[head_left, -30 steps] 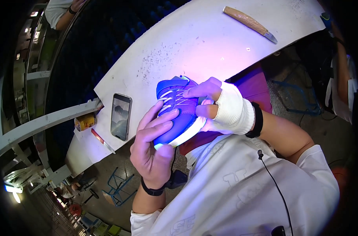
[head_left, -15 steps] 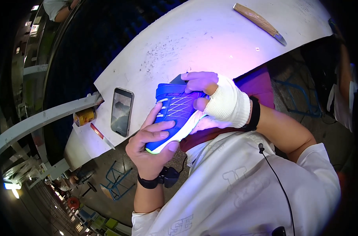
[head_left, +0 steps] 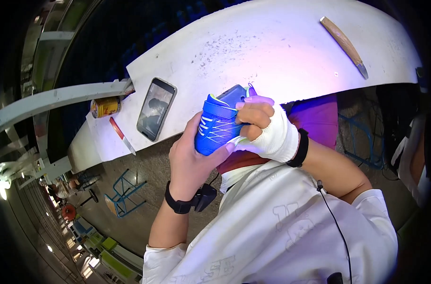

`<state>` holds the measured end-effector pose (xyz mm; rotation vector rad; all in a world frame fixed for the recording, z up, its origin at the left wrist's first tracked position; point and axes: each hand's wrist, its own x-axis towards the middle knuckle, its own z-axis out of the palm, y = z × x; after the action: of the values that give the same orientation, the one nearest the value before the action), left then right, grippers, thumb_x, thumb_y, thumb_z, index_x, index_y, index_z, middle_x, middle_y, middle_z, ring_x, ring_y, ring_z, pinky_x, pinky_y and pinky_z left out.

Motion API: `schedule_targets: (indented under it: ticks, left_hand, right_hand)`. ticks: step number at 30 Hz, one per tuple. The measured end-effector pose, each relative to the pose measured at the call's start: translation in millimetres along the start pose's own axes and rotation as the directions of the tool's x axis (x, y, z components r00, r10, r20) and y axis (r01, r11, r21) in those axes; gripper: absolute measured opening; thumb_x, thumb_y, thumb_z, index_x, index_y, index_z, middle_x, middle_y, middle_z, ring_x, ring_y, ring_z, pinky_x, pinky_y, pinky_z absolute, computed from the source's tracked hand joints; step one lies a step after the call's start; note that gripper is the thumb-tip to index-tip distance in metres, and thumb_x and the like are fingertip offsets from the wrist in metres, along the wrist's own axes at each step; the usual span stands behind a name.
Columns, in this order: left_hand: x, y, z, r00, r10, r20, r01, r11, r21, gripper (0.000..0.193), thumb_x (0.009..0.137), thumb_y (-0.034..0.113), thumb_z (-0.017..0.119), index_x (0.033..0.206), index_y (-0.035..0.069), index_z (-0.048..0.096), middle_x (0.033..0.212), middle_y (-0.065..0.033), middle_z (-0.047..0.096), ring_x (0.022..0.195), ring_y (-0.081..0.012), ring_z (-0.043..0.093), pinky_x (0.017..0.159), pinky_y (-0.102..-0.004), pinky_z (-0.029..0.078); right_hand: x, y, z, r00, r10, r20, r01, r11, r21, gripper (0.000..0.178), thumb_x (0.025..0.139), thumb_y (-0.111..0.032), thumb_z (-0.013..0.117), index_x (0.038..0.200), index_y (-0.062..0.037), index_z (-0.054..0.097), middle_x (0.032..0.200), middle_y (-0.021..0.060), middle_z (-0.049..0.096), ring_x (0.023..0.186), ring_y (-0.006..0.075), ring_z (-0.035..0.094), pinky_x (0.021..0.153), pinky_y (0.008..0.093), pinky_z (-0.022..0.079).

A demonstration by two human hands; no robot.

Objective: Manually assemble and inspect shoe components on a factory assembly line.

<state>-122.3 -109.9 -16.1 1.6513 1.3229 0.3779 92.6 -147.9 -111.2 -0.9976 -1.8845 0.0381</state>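
Observation:
A small blue sneaker (head_left: 219, 127) with white laces, a strap and crossed pale lines on its side is between my two hands, above the table's near edge. My left hand (head_left: 189, 146) wraps round its toe end, the thumb lying along the sole side and the fingers mostly hidden behind. In a white fingerless glove, my right hand (head_left: 267, 125) grips the heel side with bent fingers. A dark grey block (head_left: 234, 95), like a shoe last with a hole in it, fills the shoe's opening. The toe is covered by my left hand.
On the white tabletop (head_left: 253, 52) lie a phone (head_left: 156, 110), a red-handled knife (head_left: 122, 136) and a wooden-handled knife (head_left: 344, 41). A yellow can (head_left: 105, 107) stands by a metal bar (head_left: 50, 102) at the left. Below is a blue-framed stool (head_left: 125, 194).
The sneaker has turned, showing more of its opening and the grey block, less of its sole. My left hand's fingers have slipped from the upper to behind it. The view has shifted slightly.

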Motion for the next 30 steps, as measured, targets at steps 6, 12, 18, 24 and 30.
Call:
schedule_targets:
  ticks: [6,12,18,24,30]
  left_hand:
    - [5.8,42.4,-35.6,0.94,0.182,0.29,-0.168,0.983,-0.072,0.095,0.067,0.007,0.098,0.151,0.002,0.055,0.133,-0.0176,0.071,0.12,-0.0216,0.07,0.105,-0.0344,0.054]
    - [17.0,46.4,38.1,0.7,0.703,0.123,-0.709,0.705,0.005,0.07,0.087,0.001,0.075,0.152,-0.003,0.049,0.153,-0.0258,0.054,0.139,-0.0427,0.055,0.116,-0.0465,0.049]
    - [7.1,8.8,95.1,0.817,0.567,-0.108,-0.575,0.815,-0.074,0.065,0.075,0.001,0.085,0.136,0.001,0.063,0.128,-0.0201,0.065,0.117,-0.0405,0.066,0.104,-0.0445,0.053]
    - [25.5,20.6,110.5,0.727,0.642,-0.245,-0.684,0.707,-0.178,0.041,0.075,0.015,0.09,0.102,0.004,0.061,0.098,-0.0131,0.064,0.091,-0.0347,0.063,0.078,-0.0431,0.051]
    - [15.6,29.6,110.8,0.668,0.658,-0.348,-0.731,0.668,-0.141,0.043,0.071,0.002,0.089,0.1,0.008,0.058,0.093,-0.0112,0.061,0.08,-0.0302,0.06,0.069,-0.04,0.048]
  right_hand:
    - [-27.2,-6.2,-23.1,0.921,0.387,-0.049,-0.373,0.91,0.183,0.06,0.06,-0.027,0.099,0.104,-0.0095,0.062,0.126,0.0164,0.062,0.116,0.0381,0.065,0.101,0.0522,0.055]
    - [0.7,-3.5,-99.6,0.945,0.283,-0.163,-0.206,0.904,0.375,0.083,0.071,-0.043,0.096,0.14,-0.0166,0.057,0.133,0.0209,0.066,0.13,0.042,0.063,0.114,0.0638,0.044]
    - [9.3,-5.4,-124.8,0.963,0.268,0.027,-0.252,0.858,0.447,0.073,0.074,-0.042,0.093,0.13,-0.0069,0.062,0.118,0.0204,0.073,0.117,0.0401,0.071,0.111,0.0594,0.049]
    - [24.8,-12.9,-127.5,0.956,0.287,0.059,-0.289,0.89,0.352,0.067,0.071,-0.032,0.097,0.122,-0.0026,0.065,0.117,0.0185,0.074,0.115,0.0386,0.072,0.106,0.0521,0.054]
    - [29.2,-17.5,-123.7,0.924,0.367,0.105,-0.38,0.861,0.338,0.057,0.074,-0.022,0.095,0.122,-0.0028,0.069,0.123,0.0174,0.074,0.117,0.0373,0.071,0.102,0.0449,0.057]
